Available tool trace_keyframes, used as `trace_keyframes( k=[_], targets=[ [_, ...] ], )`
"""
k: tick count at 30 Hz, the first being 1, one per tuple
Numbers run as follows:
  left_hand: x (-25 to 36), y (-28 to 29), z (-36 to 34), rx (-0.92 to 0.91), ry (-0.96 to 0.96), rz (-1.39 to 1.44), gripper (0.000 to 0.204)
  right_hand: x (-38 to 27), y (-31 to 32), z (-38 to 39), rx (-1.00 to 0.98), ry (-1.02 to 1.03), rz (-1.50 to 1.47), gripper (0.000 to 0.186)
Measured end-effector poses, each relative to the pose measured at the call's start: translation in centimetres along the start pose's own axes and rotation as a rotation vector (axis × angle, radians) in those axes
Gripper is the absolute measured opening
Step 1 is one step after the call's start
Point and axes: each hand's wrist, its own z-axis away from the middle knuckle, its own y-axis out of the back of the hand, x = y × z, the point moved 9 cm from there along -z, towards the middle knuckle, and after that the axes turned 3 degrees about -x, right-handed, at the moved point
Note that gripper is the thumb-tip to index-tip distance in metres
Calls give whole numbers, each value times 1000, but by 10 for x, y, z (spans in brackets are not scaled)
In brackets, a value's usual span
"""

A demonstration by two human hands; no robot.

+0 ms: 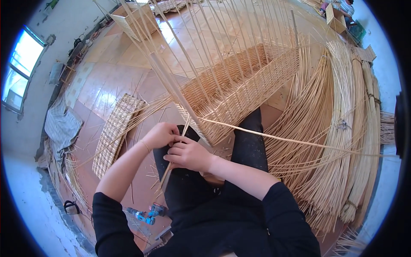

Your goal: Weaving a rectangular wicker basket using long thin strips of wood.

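Observation:
A long woven basket (248,96) of pale reed, with tall upright stakes (180,98) rising from it, rests tilted at my knees. Just below its near left corner, my left hand (162,135) pinches thin reed strands (185,127) at my left thigh. My right hand (186,153) is closed round the same strands, right beside my left, with their lower ends hanging between my legs. A longer single reed (278,138) runs from the basket's corner across to the right. Some of my fingertips are hidden behind each other.
Long reed bundles (329,128) cover the floor at right; a woven panel (113,132) and cloth (64,122) lie at left. A cordless drill (147,216) is by my left leg. A wooden box (130,21) stands at the back; another person (344,13) sits far right.

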Motion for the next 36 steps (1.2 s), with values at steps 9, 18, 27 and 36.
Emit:
trace_keyframes(
  k=[9, 18, 27, 36],
  targets=[
    [144, -20, 154, 475, -977, -441, 19, 50, 43, -22, 270, -545, -165, 10],
    [75, -12, 8, 508, -626, -114, 44, 27, 105, 91, 681, -689, 5, 9],
    [140, -28, -63, -192, -805, 284, 37, 44, 148, 80, 461, -905, 50, 14],
    [209, -45, -33, -121, -941, -72, 27, 30, 178, 158, 773, -1206, -517, 20]
  ],
)
